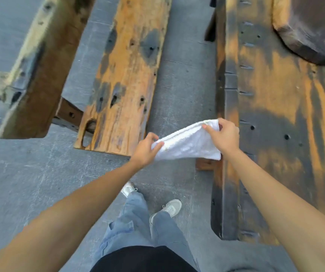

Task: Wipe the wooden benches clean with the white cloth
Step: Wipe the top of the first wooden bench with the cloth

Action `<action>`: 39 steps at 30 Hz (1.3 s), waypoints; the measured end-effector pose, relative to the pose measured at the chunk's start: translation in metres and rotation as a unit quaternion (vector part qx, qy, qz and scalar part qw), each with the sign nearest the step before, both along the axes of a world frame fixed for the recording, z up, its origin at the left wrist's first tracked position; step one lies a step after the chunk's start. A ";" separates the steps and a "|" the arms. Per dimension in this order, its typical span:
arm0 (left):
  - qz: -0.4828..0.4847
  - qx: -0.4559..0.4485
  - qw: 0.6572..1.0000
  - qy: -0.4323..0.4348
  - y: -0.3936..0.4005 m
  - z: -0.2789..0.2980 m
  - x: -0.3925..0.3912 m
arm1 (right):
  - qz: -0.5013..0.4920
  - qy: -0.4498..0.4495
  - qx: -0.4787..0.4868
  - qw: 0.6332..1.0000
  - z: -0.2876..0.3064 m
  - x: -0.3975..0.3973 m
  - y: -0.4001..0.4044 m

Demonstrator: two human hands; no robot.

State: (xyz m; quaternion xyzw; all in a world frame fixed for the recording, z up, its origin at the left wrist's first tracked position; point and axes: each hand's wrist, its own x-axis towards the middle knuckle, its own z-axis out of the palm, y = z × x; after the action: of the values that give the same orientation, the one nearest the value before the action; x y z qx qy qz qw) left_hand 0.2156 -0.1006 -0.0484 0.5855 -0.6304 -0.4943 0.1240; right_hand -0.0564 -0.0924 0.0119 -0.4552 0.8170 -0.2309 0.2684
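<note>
Nearest us, our grey sneakers (172, 207) stand on the grey paved floor (30, 183). Above them our left hand (145, 149) and right hand (225, 137) each pinch an end of the white cloth (188, 144), stretched in the air between them. A weathered wooden bench (122, 79) lies at eleven o'clock, a broad dark-stained bench (275, 114) at two o'clock.

Soft, even daylight fills the scene, bright but without hard sun. Shadows are faint; only a weak dark patch lies on the floor (40, 183) under the near forearms. The white cloth (187, 143) between the fingers is nearly blown out, its weave barely readable. A dull sheen lies on the wood right of the fingers. Wide-angle bending splays the planks outward toward the edges, and the far-left wood is smeared with blur.
</note>
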 end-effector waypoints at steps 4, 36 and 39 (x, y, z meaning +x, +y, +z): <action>0.040 0.018 0.999 0.009 -0.046 0.001 0.081 | 0.055 -0.024 0.086 0.995 -0.017 0.043 -0.022; -0.077 0.015 0.921 -0.382 -0.199 -0.277 0.270 | 0.120 0.005 0.244 0.962 -0.349 0.244 -0.153; -0.001 -0.037 0.911 -0.411 -0.185 -0.296 0.235 | 0.053 -0.042 0.128 0.989 -0.364 0.287 -0.142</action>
State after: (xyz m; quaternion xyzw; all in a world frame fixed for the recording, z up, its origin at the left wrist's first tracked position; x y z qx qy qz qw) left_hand 0.4507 -0.2859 -0.3446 0.7310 -0.6444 -0.1864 -0.1252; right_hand 0.2311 -0.2344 -0.3522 -0.4498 0.8022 -0.1287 0.3710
